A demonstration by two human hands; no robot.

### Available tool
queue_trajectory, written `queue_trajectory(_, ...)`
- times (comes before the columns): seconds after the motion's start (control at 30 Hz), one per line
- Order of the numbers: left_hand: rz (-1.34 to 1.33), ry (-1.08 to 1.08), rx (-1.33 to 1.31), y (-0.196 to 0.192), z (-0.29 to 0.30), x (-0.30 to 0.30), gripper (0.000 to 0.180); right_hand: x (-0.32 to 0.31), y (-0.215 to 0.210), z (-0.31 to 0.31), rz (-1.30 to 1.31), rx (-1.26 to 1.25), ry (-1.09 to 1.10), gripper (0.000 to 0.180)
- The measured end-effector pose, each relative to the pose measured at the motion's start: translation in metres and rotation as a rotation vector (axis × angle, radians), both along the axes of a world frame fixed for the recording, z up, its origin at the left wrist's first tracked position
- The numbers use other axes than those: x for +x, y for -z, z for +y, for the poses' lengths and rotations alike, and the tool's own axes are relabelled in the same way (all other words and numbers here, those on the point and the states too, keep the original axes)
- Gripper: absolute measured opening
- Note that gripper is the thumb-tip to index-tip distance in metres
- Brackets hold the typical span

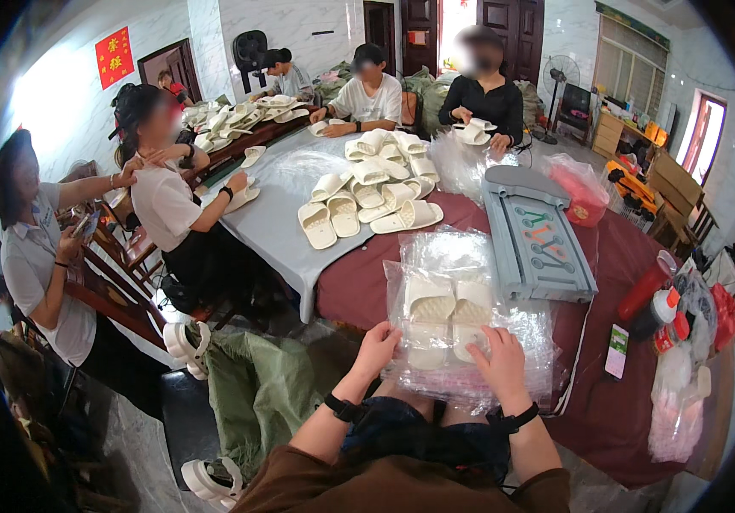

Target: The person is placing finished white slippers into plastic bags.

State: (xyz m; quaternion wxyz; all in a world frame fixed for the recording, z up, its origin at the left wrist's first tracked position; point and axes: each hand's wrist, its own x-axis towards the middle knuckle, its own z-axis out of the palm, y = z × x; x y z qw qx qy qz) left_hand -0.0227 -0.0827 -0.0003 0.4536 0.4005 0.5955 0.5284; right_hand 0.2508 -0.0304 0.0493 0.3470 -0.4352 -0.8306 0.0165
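A pair of cream slide slippers (432, 306) lies side by side in a clear plastic bag (397, 376) on the table before me. My left hand (376, 349) pinches the bag's left edge, its fingertips close together. Over the lower right of the slippers rests my right hand (499, 362), fingers stretched out and touching the bag. Beneath them is a stack of more clear bags (532, 342), whose layers are hard to tell apart. Both wrists wear dark bands.
A heap of cream slippers (376, 175) covers the table ahead. A grey plastic panel (538, 235) stands just right of the bags, with a phone (617, 350), a red bottle (648, 282) and pink packets (677, 419) farther right. Several people sit or stand around the table; green sacks (269, 393) lie at my left.
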Motion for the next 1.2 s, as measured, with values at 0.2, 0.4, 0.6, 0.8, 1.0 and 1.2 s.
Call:
queue_trajectory(0.2,-0.527,0.028,-0.041,-0.024,-0.014,0.024,0.041,0.003,0.020,0.000,-0.037,-0.121,0.050,0.054)
queue_trajectory(0.4,-0.068,0.168,0.087,-0.038,-0.008,0.043,0.046,0.003,0.023,-0.004,-0.028,-0.173,0.079,0.057)
queue_trajectory(0.6,-0.292,0.204,0.065,-0.031,-0.001,0.042,0.044,0.005,0.028,0.002,0.089,-0.202,0.067,0.065)
queue_trajectory(0.8,-0.610,0.250,0.021,-0.066,-0.029,0.047,0.052,0.015,0.002,-0.008,0.462,-0.443,0.065,0.097)
queue_trajectory(1.0,-0.691,0.294,0.086,-0.076,-0.042,0.046,0.065,0.031,-0.015,-0.004,0.719,-0.804,-0.197,0.073)
queue_trajectory(1.2,-0.698,0.208,0.101,-0.077,-0.050,0.073,0.055,-0.005,-0.009,-0.025,0.873,-0.721,-0.338,0.040)
